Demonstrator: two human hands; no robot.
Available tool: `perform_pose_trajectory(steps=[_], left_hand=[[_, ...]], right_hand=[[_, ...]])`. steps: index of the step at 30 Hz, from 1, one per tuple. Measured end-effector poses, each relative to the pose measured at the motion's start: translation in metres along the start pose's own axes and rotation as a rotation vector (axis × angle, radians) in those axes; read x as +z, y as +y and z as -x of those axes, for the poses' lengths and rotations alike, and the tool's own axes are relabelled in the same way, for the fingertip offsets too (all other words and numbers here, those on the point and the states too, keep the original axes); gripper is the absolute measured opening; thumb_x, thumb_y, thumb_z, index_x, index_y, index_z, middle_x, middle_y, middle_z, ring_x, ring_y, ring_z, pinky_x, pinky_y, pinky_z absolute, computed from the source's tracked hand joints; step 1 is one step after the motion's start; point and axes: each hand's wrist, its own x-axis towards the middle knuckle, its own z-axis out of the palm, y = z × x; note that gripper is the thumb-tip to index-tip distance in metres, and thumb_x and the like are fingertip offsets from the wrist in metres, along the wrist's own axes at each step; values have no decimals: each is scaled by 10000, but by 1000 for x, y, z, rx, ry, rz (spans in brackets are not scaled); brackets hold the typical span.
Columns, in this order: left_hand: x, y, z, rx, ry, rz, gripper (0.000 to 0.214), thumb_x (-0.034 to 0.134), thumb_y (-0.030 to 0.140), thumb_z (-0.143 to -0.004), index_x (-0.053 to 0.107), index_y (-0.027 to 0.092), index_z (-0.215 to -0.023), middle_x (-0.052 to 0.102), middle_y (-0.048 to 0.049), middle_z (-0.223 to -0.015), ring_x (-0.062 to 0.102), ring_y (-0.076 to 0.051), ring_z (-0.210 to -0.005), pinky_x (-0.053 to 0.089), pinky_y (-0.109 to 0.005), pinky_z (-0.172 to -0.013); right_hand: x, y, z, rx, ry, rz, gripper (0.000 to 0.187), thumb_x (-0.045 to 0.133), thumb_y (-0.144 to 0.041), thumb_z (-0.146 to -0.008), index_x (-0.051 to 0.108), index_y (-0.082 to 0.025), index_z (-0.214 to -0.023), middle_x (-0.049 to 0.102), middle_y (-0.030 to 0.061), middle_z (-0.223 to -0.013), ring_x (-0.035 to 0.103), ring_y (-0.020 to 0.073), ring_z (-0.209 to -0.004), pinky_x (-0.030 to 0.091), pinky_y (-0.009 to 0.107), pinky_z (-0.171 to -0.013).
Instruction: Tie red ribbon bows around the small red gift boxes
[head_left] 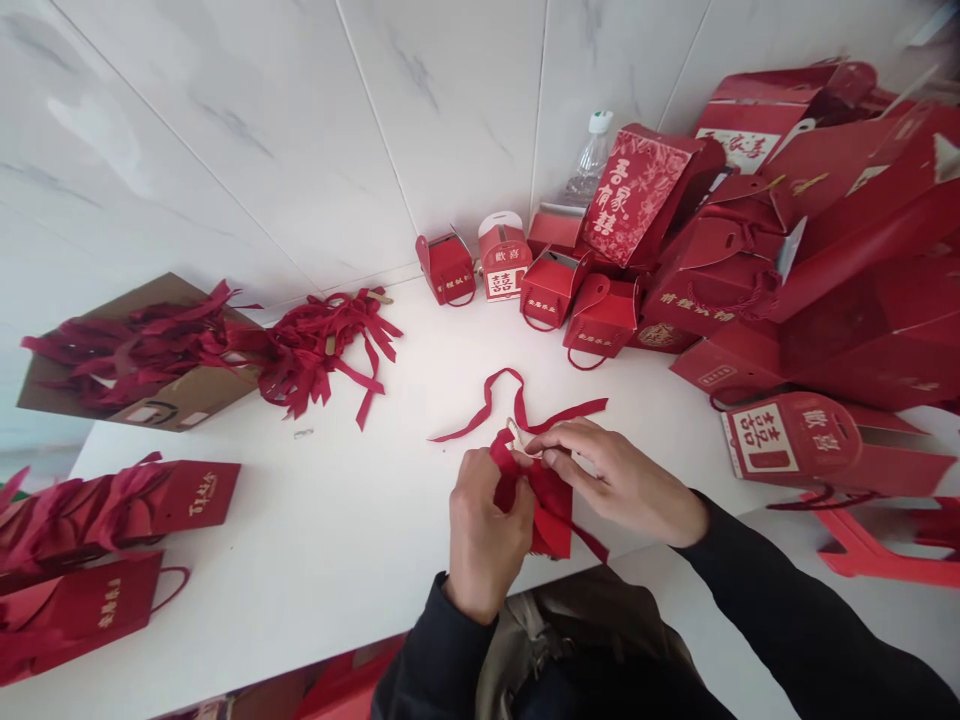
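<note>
Right at the near edge, two dark sleeves [780, 590] reach in over brown cloth [592, 615], and here are my hands! My left hand [491, 530] has its grip closed on a red ribbon [504, 445], thumb and fingers pressed tight. My right hand [611, 475] leans in from the other side, fingertips bunched against a pale strip [515, 432]; pinching or only pressing, I can't tell. Under both of them sits the small red box [553, 538], at the near edge of the worktop [337, 510], partly covered by fingers and ribbon.

Off to the left, red boxes with bows [199, 495] lie in two rows. Over on the right, a bigger red box [795, 445] rests on its side, above a red plastic stool [862, 550].

Just beyond my fingers, a loose ribbon [487, 400] curls across the white surface. Farther left, a heap of ribbons [322, 350] lies just beside a brown carton [217, 400] loaded with more. Farther back, four little boxes [553, 288] line up, a great pile of red boxes [840, 290] crowding their right, and a clear bottle [595, 160] stands near the marbled wall [262, 120].
</note>
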Motion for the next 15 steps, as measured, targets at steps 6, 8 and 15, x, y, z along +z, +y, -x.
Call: perform_pose_trajectory(steps=[6, 8, 15], left_hand=[[8, -9, 3, 190, 103, -9, 252, 539, 18, -860, 685, 212, -926, 679, -35, -900, 639, -159, -840, 531, -271, -736], [7, -8, 3, 160, 129, 12, 208, 569, 35, -851, 682, 207, -879, 660, -38, -907, 642, -161, -834, 533, -276, -740], [4, -3, 2, 31, 115, 56, 139, 613, 94, -844, 697, 206, -846, 611, -25, -852, 603, -152, -776, 504, -266, -684]], right_hand=[[2, -1, -5, 30, -82, -74, 183, 533, -258, -998, 706, -221, -1042, 730, 65, -1038, 668, 231, -959, 563, 348, -778], [2, -3, -6, 40, -81, -80, 150, 567, -262, -981, 706, -221, -1021, 731, 68, -1035, 666, 233, -941, 558, 352, -772], [2, -6, -6, 11, -50, -67, 96, 607, -178, -925, 687, -220, -957, 718, 28, -904, 647, 207, -846, 527, 335, -767]])
